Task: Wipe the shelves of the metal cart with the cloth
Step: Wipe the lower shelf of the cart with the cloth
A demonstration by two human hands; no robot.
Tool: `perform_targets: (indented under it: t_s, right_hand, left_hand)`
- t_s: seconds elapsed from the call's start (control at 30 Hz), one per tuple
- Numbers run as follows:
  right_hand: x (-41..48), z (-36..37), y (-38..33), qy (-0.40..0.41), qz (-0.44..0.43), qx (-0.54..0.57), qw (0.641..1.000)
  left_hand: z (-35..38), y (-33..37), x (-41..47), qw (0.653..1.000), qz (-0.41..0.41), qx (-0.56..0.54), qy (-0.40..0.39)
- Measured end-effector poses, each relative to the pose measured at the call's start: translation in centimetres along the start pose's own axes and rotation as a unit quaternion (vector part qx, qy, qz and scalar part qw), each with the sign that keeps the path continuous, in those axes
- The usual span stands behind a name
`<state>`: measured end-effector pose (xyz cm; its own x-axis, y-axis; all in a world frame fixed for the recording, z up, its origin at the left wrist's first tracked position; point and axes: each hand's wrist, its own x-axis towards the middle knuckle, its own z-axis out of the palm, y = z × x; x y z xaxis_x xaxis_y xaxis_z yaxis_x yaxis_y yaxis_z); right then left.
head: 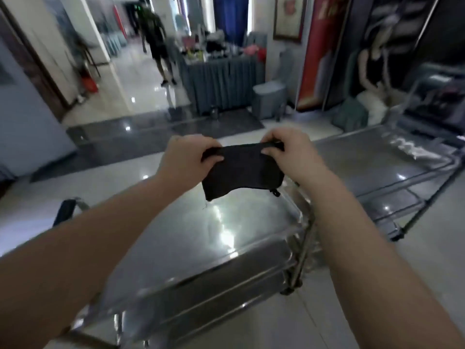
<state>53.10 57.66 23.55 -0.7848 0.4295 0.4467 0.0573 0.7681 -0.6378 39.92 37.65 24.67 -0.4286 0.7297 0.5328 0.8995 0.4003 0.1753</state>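
Note:
A black cloth (242, 170) hangs in the air above the top shelf of the metal cart (176, 248). My left hand (187, 159) pinches its upper left corner and my right hand (289, 153) pinches its upper right corner, so the cloth is stretched flat between them. The cart's shiny top shelf lies directly below the cloth, and lower shelf edges show at the front. The cloth does not touch the shelf.
A second metal cart (392, 172) stands to the right. A draped table (221, 81) with clutter and a grey bin (269, 99) are further back. A person (157, 39) walks away down the hall. Glossy tiled floor surrounds the carts.

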Motion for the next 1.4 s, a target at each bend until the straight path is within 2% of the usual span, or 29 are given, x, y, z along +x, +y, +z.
perform_targets:
  t_s: [0.1,0.2,0.27,0.37,0.47,0.57,0.67,0.9,1.07,1.4]
  right_hand:
    - [4.3,-4.3,-6.1,0.119,-0.062,0.020,0.991]
    - [8.0,-7.7,-12.3,0.229,-0.115,0.051,0.965]
    - [10.4,-9.7,-16.7,0.272,-0.160,0.052,0.948]
    - [13.2,-12.4,-23.6,0.289,-0.261,0.040,0.920]
    - [15.4,-12.4,-29.1,0.234,-0.322,0.033,0.916]
    - [16.9,-9.4,-32.6,0.124,-0.319,0.056,0.938]
    - [17.9,-4.9,-34.8,0.062,-0.324,0.112,0.937]
    - [17.9,8.9,-40.9,0.015,-0.353,0.136,0.925]
    - [14.7,20.3,-46.9,-0.028,-0.347,0.162,0.923]
    - [10.9,38.6,-64.4,-0.102,-0.413,0.115,0.898]
  left_hand:
    - [-7.7,1.1,5.4,0.997,0.015,0.015,0.067]
    - [-15.4,2.4,9.9,0.993,0.000,0.012,0.117]
    - [-20.2,2.8,11.6,0.987,-0.013,0.001,0.159]
    - [-26.7,1.9,11.8,0.970,-0.025,-0.008,0.241]
    - [-32.2,-0.8,10.3,0.958,-0.041,0.012,0.283]
    - [-36.0,-3.8,8.0,0.959,-0.085,0.059,0.265]
    - [-37.9,-6.6,4.8,0.955,-0.129,0.113,0.242]
    - [-39.0,-13.8,-4.3,0.902,-0.222,0.304,0.211]
    - [-41.2,-20.7,-13.0,0.870,-0.294,0.344,0.197]
    - [-50.5,-38.4,-29.9,0.833,-0.307,0.434,0.151]
